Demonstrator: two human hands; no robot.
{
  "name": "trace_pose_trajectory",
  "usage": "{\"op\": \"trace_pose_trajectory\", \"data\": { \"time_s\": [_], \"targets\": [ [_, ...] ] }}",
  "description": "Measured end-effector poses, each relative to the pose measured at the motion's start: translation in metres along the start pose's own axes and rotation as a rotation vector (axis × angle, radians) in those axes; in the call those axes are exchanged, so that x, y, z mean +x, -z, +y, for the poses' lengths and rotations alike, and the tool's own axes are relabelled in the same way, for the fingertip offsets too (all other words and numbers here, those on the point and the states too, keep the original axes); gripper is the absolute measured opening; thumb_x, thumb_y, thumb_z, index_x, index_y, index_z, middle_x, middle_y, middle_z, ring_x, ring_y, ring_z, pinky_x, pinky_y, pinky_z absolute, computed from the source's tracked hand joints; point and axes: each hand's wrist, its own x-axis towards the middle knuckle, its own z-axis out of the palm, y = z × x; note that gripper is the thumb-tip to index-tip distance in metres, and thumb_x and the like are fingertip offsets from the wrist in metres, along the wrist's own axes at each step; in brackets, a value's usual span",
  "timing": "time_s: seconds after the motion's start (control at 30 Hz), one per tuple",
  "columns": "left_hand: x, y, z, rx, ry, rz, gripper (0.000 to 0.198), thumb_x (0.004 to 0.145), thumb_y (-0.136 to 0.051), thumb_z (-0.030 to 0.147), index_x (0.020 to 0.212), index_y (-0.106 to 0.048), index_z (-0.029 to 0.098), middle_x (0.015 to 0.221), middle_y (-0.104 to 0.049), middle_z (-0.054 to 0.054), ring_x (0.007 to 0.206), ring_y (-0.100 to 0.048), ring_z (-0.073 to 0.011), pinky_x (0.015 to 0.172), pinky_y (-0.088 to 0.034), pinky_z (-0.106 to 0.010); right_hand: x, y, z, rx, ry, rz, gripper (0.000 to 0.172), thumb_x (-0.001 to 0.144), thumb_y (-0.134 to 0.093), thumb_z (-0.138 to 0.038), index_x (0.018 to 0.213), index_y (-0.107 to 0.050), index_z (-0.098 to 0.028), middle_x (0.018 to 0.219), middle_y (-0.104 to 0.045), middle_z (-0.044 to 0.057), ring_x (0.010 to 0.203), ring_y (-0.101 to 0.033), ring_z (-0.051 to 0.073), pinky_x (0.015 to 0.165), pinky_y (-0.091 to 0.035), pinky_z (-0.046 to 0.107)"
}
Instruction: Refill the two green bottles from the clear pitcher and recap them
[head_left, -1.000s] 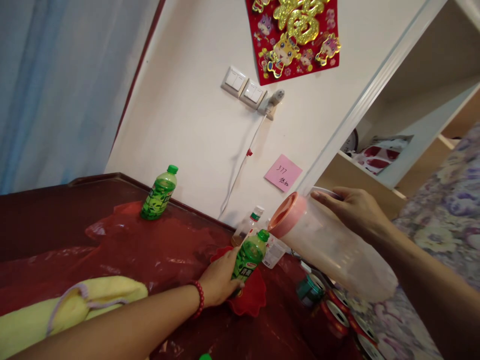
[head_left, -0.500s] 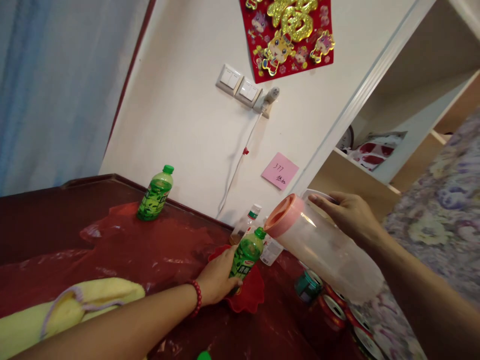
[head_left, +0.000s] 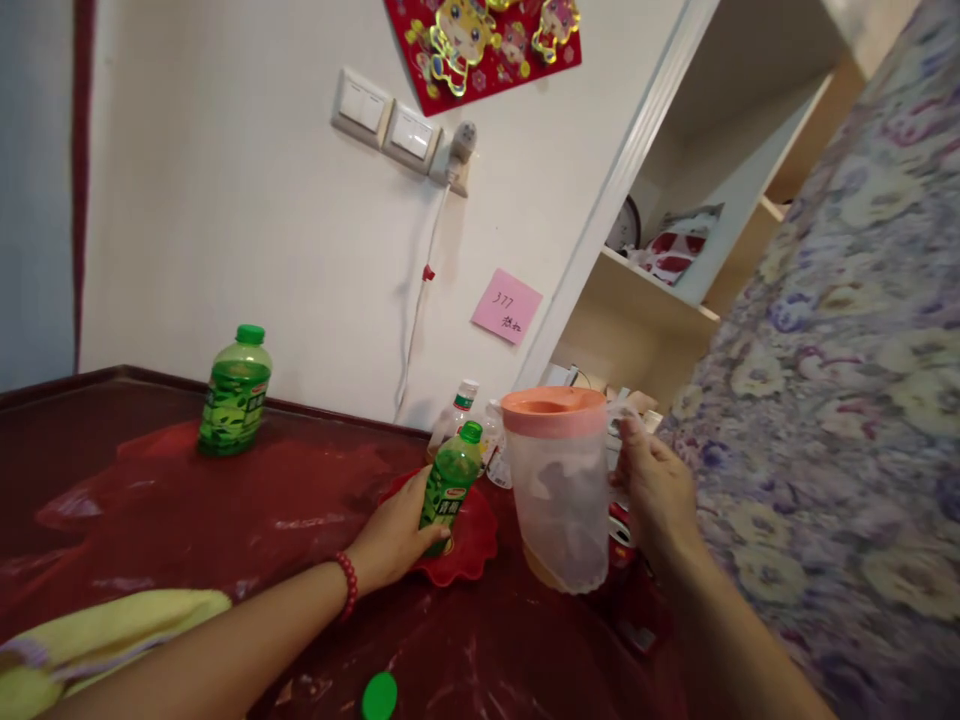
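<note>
Green bottle (head_left: 448, 487) in my left hand (head_left: 394, 535), clear plastic pitcher (head_left: 559, 490) in my right hand (head_left: 656, 490).
Left fingers were clamped round the capped bottle, standing on a red scalloped plate (head_left: 472, 545) toward the back edge of the tabletop (head_left: 510, 650). Right fingers were closed on the handle of the orange-lidded pitcher, upright just beside the plate, near the right edge. A second green bottle (head_left: 234, 392) stood well apart, back left.

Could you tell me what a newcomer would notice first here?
Probably the clear pitcher with its orange lid, held upright by its handle in the right hand at the right of the red table. Beside it, the left hand holds a green bottle on a red plate; a second green bottle stands by the wall.
</note>
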Motion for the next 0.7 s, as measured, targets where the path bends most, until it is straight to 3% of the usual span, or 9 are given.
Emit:
{"op": "trace_pose_trajectory", "data": {
  "time_s": [0.33,0.57,0.7],
  "targets": [
    [0.003,0.001,-0.003,0.018,0.006,-0.032,0.072,0.079,-0.065,0.025,0.146,-0.04,0.022,0.15,-0.055,-0.013,0.137,-0.052,-0.0307,0.116,-0.038,-0.046,-0.055,0.008,0.076,0.189,-0.093,0.117,0.067,0.078,-0.071,-0.081,0.067,-0.047,-0.019,0.057,-0.043,-0.003,0.054,-0.04,0.012,0.052,-0.036,0.024],
    [0.006,-0.001,-0.013,-0.035,-0.019,-0.027,0.072,0.08,-0.067,0.03,0.146,-0.042,0.021,0.147,-0.056,-0.014,0.137,-0.052,-0.0316,0.118,-0.037,-0.049,-0.077,0.009,0.101,0.301,-0.112,0.197,0.073,0.075,-0.067,-0.087,0.065,-0.04,-0.02,0.055,-0.035,-0.007,0.049,-0.036,0.009,0.05,-0.037,0.022],
    [0.008,-0.002,-0.02,-0.066,-0.017,-0.014,0.071,0.079,-0.069,0.031,0.144,-0.043,0.02,0.143,-0.06,-0.015,0.135,-0.056,-0.0323,0.117,-0.039,-0.05,-0.08,0.014,0.11,0.293,-0.098,0.22,0.07,0.079,-0.064,-0.086,0.07,-0.05,-0.018,0.057,-0.042,-0.004,0.051,-0.043,0.011,0.05,-0.039,0.023]
  ]
}}
